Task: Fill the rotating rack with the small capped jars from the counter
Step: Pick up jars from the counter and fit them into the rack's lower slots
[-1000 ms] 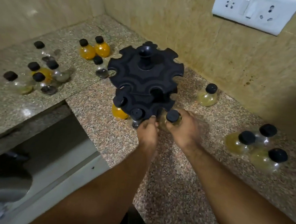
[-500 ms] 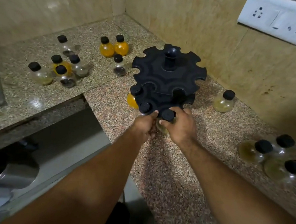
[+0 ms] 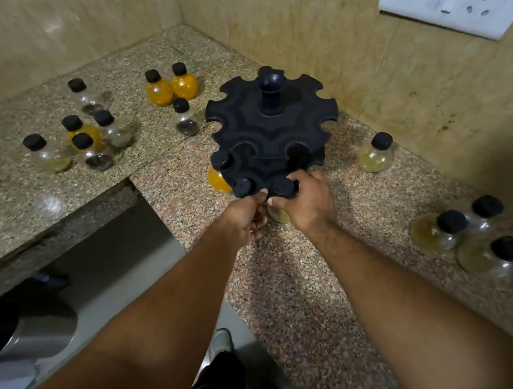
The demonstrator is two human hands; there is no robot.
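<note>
A black two-tier rotating rack [image 3: 271,126] stands on the granite counter near the corner; its top tier holds no jars. Three black-capped jars hang in the lower tier's front slots: an orange one [image 3: 218,176] at left, one with cap [image 3: 242,186] in the middle, and a pale one [image 3: 284,187] at right. My right hand [image 3: 306,200] is closed around the pale jar at its neck. My left hand [image 3: 243,216] touches the lower tier's front edge beneath the middle jar; whether it grips is unclear.
Several loose capped jars stand at left [image 3: 82,133], two orange ones [image 3: 171,87] behind them, one pale jar [image 3: 375,154] right of the rack and three [image 3: 476,237] at far right. A wall socket [image 3: 448,10] is above. The counter edge drops off left of my arms; a steel bin [image 3: 16,334] stands below.
The pale jar in my right hand has slid into the lower tier's front slot. The camera view shifted, so the rack appears farther right. My left hand stayed at the lower tier's edge.
</note>
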